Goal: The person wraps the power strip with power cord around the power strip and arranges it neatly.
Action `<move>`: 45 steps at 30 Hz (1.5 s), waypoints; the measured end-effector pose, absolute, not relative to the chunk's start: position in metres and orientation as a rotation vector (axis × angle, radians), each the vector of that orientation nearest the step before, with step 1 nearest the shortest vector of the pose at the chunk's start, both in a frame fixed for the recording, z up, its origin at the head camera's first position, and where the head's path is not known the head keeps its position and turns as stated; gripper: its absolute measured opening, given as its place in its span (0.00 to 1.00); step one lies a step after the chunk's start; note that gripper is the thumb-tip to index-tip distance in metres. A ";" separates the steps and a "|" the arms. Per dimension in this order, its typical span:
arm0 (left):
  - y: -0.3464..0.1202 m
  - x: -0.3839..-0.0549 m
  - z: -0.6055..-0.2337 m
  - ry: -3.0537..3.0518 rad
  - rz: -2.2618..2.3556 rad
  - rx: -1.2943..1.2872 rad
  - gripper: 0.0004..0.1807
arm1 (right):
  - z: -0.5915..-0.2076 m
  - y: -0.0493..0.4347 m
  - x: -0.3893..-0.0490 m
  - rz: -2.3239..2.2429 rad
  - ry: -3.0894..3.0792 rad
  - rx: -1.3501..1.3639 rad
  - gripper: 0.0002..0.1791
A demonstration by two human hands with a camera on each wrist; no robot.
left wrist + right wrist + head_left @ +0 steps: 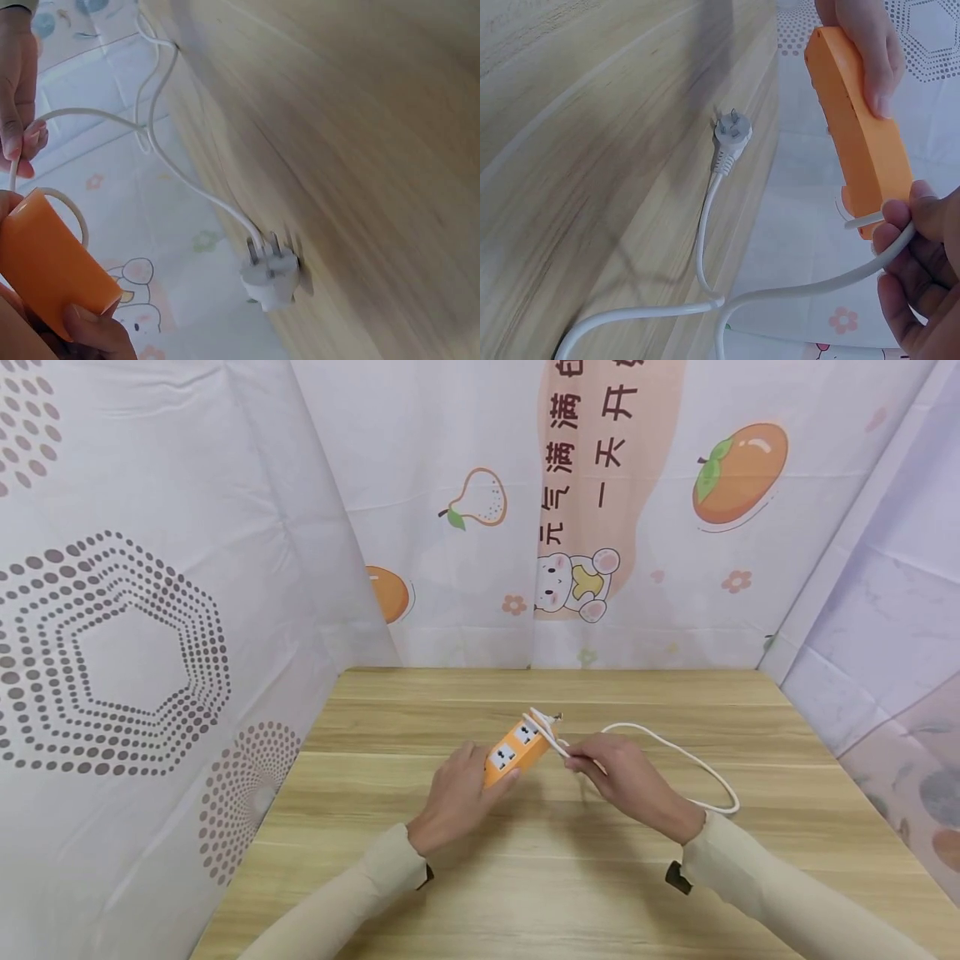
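Note:
My left hand (457, 793) grips the near end of an orange power strip (522, 758) with white socket faces, tilted above the table. At its far end, my right hand (626, 777) pinches the white cord (821, 287) between thumb and fingers. Part of the cord lies across the strip's far end in the head view. A white plug (270, 277) on the cord's end rests on the table with its metal prongs exposed, apart from both hands. From the right wrist, the orange side and back of the strip show, while its sockets are hidden.
The wood-grain table (480, 893) lies under both hands. To the right, a loop of the cord spreads over the tabletop. Printed white curtains (420, 435) hang behind the table's back edge and along both sides.

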State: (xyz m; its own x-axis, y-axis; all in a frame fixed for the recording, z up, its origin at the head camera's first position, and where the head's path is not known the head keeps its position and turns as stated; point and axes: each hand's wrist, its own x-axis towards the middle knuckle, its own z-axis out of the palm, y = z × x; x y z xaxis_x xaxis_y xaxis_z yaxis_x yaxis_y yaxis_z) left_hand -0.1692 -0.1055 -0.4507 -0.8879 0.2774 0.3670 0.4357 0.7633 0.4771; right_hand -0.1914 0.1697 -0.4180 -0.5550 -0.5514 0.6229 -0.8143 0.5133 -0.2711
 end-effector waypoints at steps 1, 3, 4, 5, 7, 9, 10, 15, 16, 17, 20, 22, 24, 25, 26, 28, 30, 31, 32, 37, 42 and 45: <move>-0.105 -0.169 -0.450 -2.687 -0.854 -0.551 0.34 | -0.418 0.170 -0.191 0.754 -2.289 1.122 0.07; -0.105 -0.168 -0.449 -2.692 -0.905 -0.545 0.34 | -0.420 0.172 -0.192 0.743 -2.274 1.137 0.07; -0.104 -0.168 -0.448 -2.696 -0.925 -0.543 0.34 | -0.421 0.173 -0.192 0.740 -2.262 1.146 0.07; -0.104 -0.168 -0.448 -2.701 -0.944 -0.542 0.34 | -0.422 0.174 -0.192 0.735 -2.248 1.155 0.08; -0.104 -0.167 -0.447 -2.709 -0.976 -0.546 0.33 | -0.424 0.176 -0.192 0.731 -2.218 1.171 0.10; -0.105 -0.166 -0.447 -2.713 -1.013 -0.553 0.33 | -0.427 0.178 -0.192 0.735 -2.198 1.189 0.12; -0.105 -0.166 -0.447 -2.714 -1.029 -0.557 0.32 | -0.428 0.179 -0.193 0.737 -2.192 1.197 0.12; -0.107 -0.164 -0.448 -2.712 -1.124 -0.598 0.30 | -0.434 0.183 -0.193 0.756 -2.182 1.232 0.12; -0.108 -0.163 -0.448 -2.713 -1.140 -0.614 0.29 | -0.435 0.183 -0.193 0.758 -2.180 1.235 0.12; -0.109 -0.163 -0.448 -2.715 -1.161 -0.631 0.29 | -0.436 0.183 -0.193 0.759 -2.183 1.236 0.12; -0.112 -0.163 -0.448 -2.704 -1.257 -0.688 0.27 | -0.437 0.183 -0.193 0.740 -2.198 1.250 0.10; -0.114 -0.163 -0.446 -2.688 -1.318 -0.721 0.25 | -0.440 0.184 -0.195 0.719 -2.225 1.269 0.06; -0.117 -0.163 -0.445 -2.669 -1.374 -0.755 0.22 | -0.443 0.187 -0.198 0.706 -2.251 1.283 0.03; -0.117 -0.163 -0.444 -2.663 -1.391 -0.773 0.22 | -0.445 0.188 -0.200 0.702 -2.260 1.285 0.03; -0.118 -0.163 -0.445 -2.657 -1.401 -0.796 0.20 | -0.447 0.190 -0.202 0.701 -2.271 1.280 0.03; -0.120 -0.164 -0.446 -2.654 -1.408 -0.836 0.18 | -0.450 0.192 -0.204 0.700 -2.289 1.258 0.07; -0.121 -0.164 -0.448 -2.653 -1.425 -0.872 0.16 | -0.451 0.193 -0.206 0.688 -2.304 1.235 0.09; -0.121 -0.163 -0.449 -2.654 -1.432 -0.894 0.16 | -0.452 0.193 -0.207 0.676 -2.315 1.226 0.10; -0.122 -0.163 -0.450 -2.653 -1.443 -0.918 0.15 | -0.452 0.193 -0.207 0.664 -2.326 1.220 0.10; -0.122 -0.163 -0.449 -2.639 -1.446 -1.025 0.15 | -0.451 0.192 -0.206 0.616 -2.360 1.228 0.09; -0.122 -0.165 -0.446 -2.624 -1.368 -1.059 0.15 | -0.451 0.193 -0.206 0.542 -2.371 1.222 0.08; -0.122 -0.165 -0.445 -2.627 -1.339 -1.083 0.17 | -0.451 0.192 -0.206 0.492 -2.387 1.208 0.09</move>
